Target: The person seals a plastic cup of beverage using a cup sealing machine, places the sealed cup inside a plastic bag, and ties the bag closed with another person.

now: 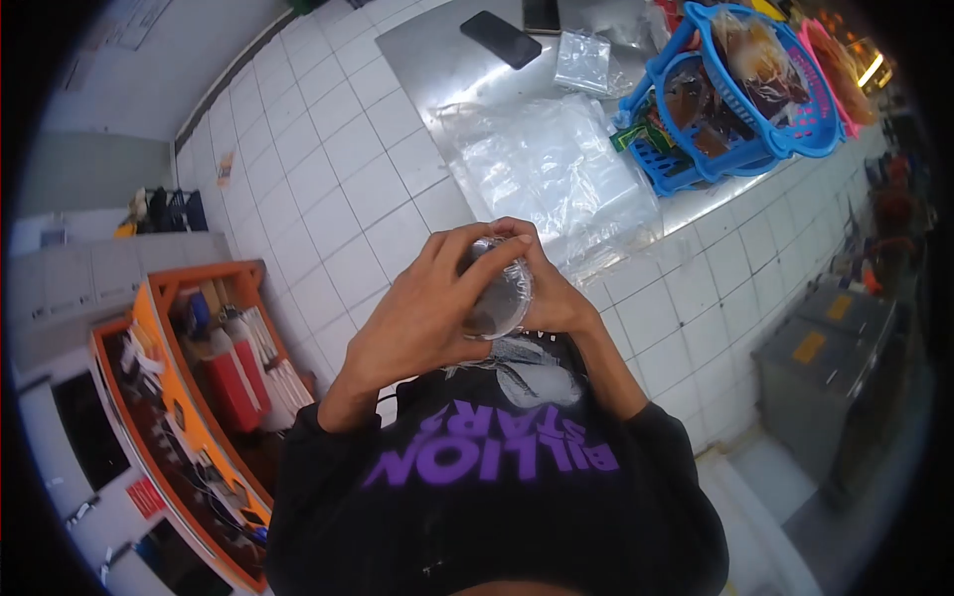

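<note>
In front of my chest, both hands are closed around a clear round plastic container (502, 300) with a ridged rim. My left hand (422, 298) grips its left side, the fingers reaching over the top and the thumb below. From the right, my right hand (553, 294) wraps it, fingertips meeting the left hand's near the far edge. What is inside the container cannot be made out. Just beyond my hands, clear plastic bags (556, 179) lie spread on a metal table (422, 50).
A blue plastic rack (656, 179) with packets stands on the table at the right. A black phone (500, 40) and a small stack of clear bags (582, 62) lie near the far side. At left is an orange counter (164, 338) with shelves; grey cabinets (820, 348) stand right.
</note>
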The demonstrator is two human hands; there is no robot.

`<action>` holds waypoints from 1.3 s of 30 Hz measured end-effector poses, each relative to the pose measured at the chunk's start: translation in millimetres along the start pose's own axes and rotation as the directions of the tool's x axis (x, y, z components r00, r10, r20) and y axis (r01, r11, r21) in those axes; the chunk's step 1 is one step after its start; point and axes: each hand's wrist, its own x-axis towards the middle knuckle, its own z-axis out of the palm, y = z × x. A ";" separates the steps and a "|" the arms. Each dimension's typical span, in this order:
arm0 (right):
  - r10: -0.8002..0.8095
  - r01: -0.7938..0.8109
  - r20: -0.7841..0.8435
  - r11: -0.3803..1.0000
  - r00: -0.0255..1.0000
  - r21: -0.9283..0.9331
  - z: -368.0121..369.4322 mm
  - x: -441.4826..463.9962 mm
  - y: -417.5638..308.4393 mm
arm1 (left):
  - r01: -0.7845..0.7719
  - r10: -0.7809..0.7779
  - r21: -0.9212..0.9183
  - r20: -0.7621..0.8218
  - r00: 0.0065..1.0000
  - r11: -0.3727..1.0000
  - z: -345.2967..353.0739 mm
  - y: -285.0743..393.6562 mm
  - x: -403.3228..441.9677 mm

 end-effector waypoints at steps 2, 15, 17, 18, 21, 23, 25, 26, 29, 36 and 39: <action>-0.051 0.052 -0.084 0.999 0.995 0.013 -6.0 12.2 4.0 | 0.008 -0.008 -0.014 -0.027 1.000 1.000 -13.1 -15.7 16.6; -0.181 -0.837 -0.865 0.224 0.468 -0.499 -103.8 93.1 113.7 | 0.070 -0.066 0.025 -0.149 0.987 0.997 -77.5 -223.4 202.7; -0.201 -0.853 -0.850 0.096 0.488 -0.513 -99.5 90.9 123.2 | 0.110 -0.100 0.064 -0.145 0.984 0.992 -74.0 -248.7 223.9; -0.199 -0.856 -0.851 0.086 0.487 -0.510 -97.0 89.9 121.7 | 0.107 -0.099 0.054 -0.142 0.985 0.993 -71.7 -258.3 233.3; -0.130 -0.904 -0.920 0.181 0.369 -0.388 -98.6 102.3 107.4 | 0.043 -0.036 0.040 -0.146 0.989 0.998 -66.0 -277.2 254.6; -0.169 -0.857 -0.911 0.309 0.377 -0.412 -119.3 129.6 70.0 | 0.040 -0.036 0.036 -0.117 0.992 0.999 -59.2 -280.5 264.9; -0.198 -0.742 -0.897 0.507 0.395 -0.438 -159.9 155.5 60.7 | 0.042 -0.041 0.006 -0.108 0.993 0.999 -54.2 -280.3 269.6; -0.193 -0.693 -0.892 0.571 0.408 -0.440 -184.0 169.5 63.1 | 0.048 -0.049 -0.015 -0.095 0.994 0.999 -53.6 -279.2 270.9; -0.165 -0.872 -0.906 0.249 0.390 -0.421 -223.1 219.9 72.0 | 0.034 -0.036 -0.027 -0.090 0.995 0.999 -52.0 -278.3 268.2; -0.057 -0.913 -0.955 0.279 0.292 -0.296 -256.7 231.6 110.2 | -0.006 -0.021 -0.120 -0.224 0.974 0.993 -62.3 -267.2 252.2; -0.029 -0.817 -0.955 0.511 0.296 -0.269 -289.7 186.7 103.2 | -0.164 0.070 -0.257 -0.340 0.938 0.953 -60.6 -246.7 247.9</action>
